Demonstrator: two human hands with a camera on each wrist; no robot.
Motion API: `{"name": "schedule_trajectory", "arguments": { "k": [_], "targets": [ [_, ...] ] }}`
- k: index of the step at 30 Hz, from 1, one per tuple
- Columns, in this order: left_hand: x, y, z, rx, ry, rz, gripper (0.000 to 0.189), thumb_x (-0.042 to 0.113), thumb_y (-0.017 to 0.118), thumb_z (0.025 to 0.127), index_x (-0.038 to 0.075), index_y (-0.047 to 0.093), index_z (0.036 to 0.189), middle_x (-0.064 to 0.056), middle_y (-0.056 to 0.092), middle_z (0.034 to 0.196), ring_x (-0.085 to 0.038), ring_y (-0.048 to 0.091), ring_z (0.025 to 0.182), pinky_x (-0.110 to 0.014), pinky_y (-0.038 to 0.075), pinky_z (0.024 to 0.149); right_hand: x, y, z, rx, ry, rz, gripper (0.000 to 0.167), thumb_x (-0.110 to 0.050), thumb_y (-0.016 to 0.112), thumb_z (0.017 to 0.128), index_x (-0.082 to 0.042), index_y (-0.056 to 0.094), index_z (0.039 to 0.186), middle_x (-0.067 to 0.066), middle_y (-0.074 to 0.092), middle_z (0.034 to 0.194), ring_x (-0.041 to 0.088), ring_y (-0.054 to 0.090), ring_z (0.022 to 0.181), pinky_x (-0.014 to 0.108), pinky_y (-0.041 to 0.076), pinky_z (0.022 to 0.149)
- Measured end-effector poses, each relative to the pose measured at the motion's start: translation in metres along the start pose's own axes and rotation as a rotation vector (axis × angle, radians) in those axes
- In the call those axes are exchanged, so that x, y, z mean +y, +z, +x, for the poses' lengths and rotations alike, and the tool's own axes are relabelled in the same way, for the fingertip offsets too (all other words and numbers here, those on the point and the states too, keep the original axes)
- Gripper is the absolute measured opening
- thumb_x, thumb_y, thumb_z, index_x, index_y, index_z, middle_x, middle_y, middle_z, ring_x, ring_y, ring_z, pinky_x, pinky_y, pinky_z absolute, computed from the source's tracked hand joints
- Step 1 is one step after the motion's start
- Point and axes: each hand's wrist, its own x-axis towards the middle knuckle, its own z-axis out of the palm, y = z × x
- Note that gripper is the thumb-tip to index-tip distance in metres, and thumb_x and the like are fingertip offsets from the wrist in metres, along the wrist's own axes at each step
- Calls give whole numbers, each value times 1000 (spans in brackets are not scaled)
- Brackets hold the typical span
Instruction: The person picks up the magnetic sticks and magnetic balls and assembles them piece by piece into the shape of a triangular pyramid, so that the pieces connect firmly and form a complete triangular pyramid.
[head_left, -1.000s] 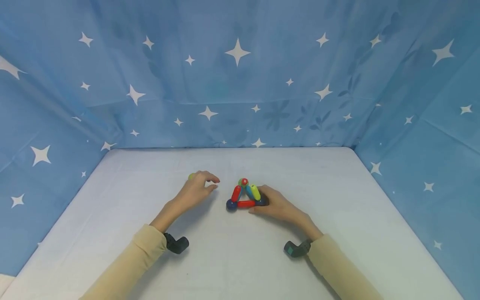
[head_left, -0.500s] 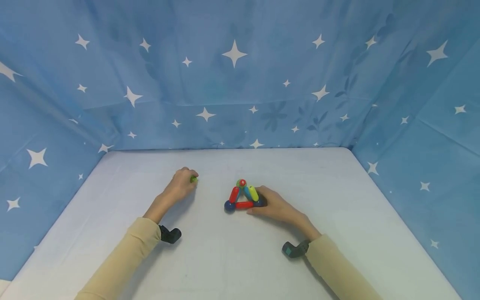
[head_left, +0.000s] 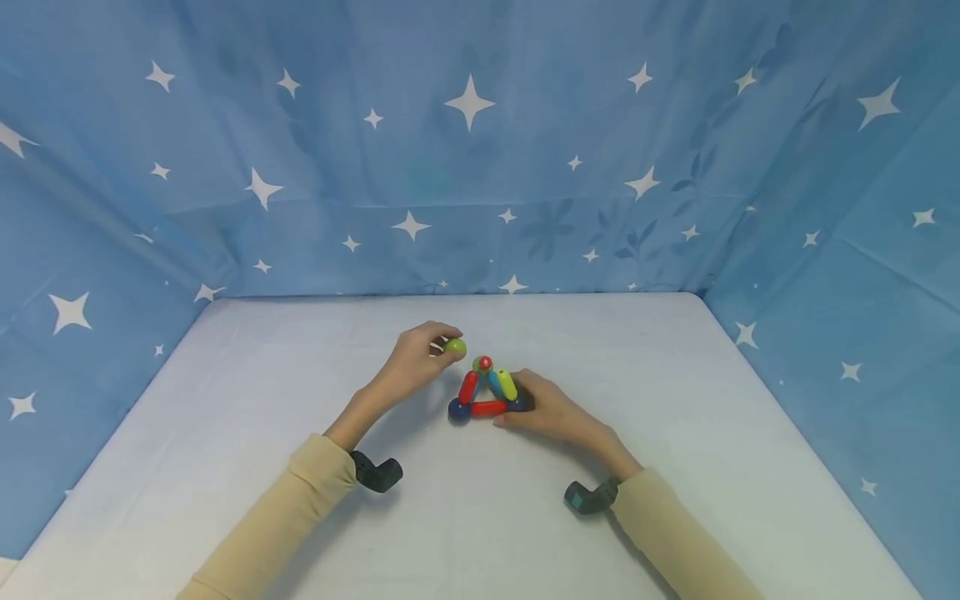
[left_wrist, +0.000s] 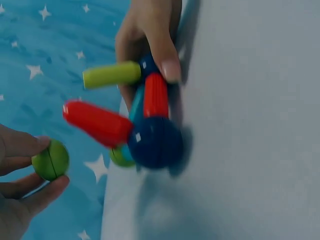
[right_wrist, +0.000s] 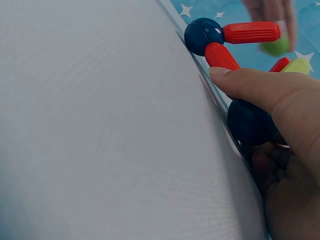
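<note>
My left hand [head_left: 416, 360] pinches a green ball [head_left: 455, 347] between thumb and fingers, held up just left of the far corner of a triangular frame of sticks and balls. In the left wrist view that green ball [left_wrist: 50, 160] shows a seam round its middle. My right hand [head_left: 551, 406] grips the frame's right dark blue ball [right_wrist: 250, 122], its thumb along the red base stick [head_left: 489, 407]. Another dark blue ball [head_left: 459, 410] forms the left corner; a green ball sits at the far one. Red sticks [left_wrist: 97, 123] and a yellow-green stick [left_wrist: 112, 75] slant upward from the corners.
The frame stands on a white-covered table [head_left: 480, 517]. Blue curtains with white stars [head_left: 469, 103] enclose the table at the back and both sides. A black wrist camera [head_left: 377, 472] is strapped to the left wrist, another camera [head_left: 591, 497] to the right.
My left hand reached left, took the green ball from the table and brought it rightward, close to the frame's far corner. My right hand keeps its hold in the same place.
</note>
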Motion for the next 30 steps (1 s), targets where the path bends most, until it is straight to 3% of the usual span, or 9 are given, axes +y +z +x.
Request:
{"name": "schedule_trajectory", "arguments": {
  "k": [7, 17, 24, 30],
  "targets": [
    [23, 12, 2, -65, 102, -72, 30, 6, 72, 95, 0, 69, 124, -13, 70, 118, -27, 70, 106, -33, 60, 92, -2, -1, 1, 2, -42, 18, 63, -39, 81, 88, -9, 58, 139, 4, 65, 126, 24, 59, 119, 51, 48, 108],
    [23, 18, -2, -110, 186, 17, 30, 11, 75, 95, 4, 70, 123, -9, 71, 119, -22, 69, 99, -27, 59, 81, -2, -2, -1, 6, -75, 29, 62, -39, 80, 89, -11, 58, 139, 2, 65, 126, 21, 59, 116, 49, 49, 105],
    [26, 18, -7, -88, 192, 36, 30, 8, 75, 94, 4, 70, 124, -9, 71, 118, -20, 67, 88, -22, 55, 67, 1, -2, 1, 10, -82, 7, 59, -36, 81, 89, -10, 60, 137, 1, 65, 120, 18, 58, 108, 43, 49, 99],
    [29, 21, -8, -82, 189, 22, 30, 4, 72, 95, 0, 68, 124, -12, 70, 116, -23, 68, 92, -24, 57, 72, 2, -1, 1, 11, -99, 0, 58, -38, 81, 89, -11, 60, 136, 0, 64, 117, 17, 57, 105, 41, 50, 96]
  ]
}}
